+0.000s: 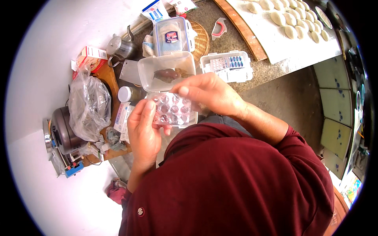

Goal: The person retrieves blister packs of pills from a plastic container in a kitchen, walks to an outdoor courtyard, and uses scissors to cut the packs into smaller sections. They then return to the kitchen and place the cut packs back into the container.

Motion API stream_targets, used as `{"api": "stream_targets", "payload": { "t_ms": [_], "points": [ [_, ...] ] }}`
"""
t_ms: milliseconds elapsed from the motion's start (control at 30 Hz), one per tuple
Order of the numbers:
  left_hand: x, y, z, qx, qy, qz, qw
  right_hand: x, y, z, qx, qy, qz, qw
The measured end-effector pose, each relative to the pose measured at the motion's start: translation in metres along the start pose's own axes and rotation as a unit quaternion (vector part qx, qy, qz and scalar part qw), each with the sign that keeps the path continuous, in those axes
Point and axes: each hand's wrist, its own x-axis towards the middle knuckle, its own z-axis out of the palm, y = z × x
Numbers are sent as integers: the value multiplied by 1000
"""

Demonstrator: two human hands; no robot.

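Both hands hold a silvery blister pack in front of my body, its rounded pockets facing up. My left hand grips its left edge, thumb on top and fingers beneath. My right hand is closed at its upper right edge, the thumb near the top corner; some of its fingers are hidden. Just beyond the pack stands an open translucent plastic box with a dark reddish item inside. To the right, a smaller open white case holds blister strips, one with blue capsules.
A lidded clear container and wicker basket are behind. At left are a metal kettle, white-capped jar, plastic bag and red-white carton. Pale dough pieces cover a white board at far right.
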Motion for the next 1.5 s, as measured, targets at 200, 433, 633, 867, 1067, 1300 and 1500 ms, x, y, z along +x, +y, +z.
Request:
{"api": "stream_targets", "payload": {
  "t_ms": [200,433,633,867,1067,1300,1500],
  "points": [
    [2,-3,7,26,34,86,995,0,19,4,83,-4,-46,995],
    [3,-9,6,53,50,125,989,-6,17,6,77,-10,-36,996],
    [1,-11,9,88,48,137,986,-5,25,9,96,33,-81,991],
    [1,-11,14,110,57,142,982,-7,26,8,62,55,-80,993],
    [0,-13,11,109,54,145,982,-9,21,5,45,44,-71,995],
    [-3,-10,15,121,54,129,983,-7,25,2,91,50,-37,994],
    [-4,-11,15,69,52,139,987,-6,31,3,99,66,-45,992]
  ]
}}
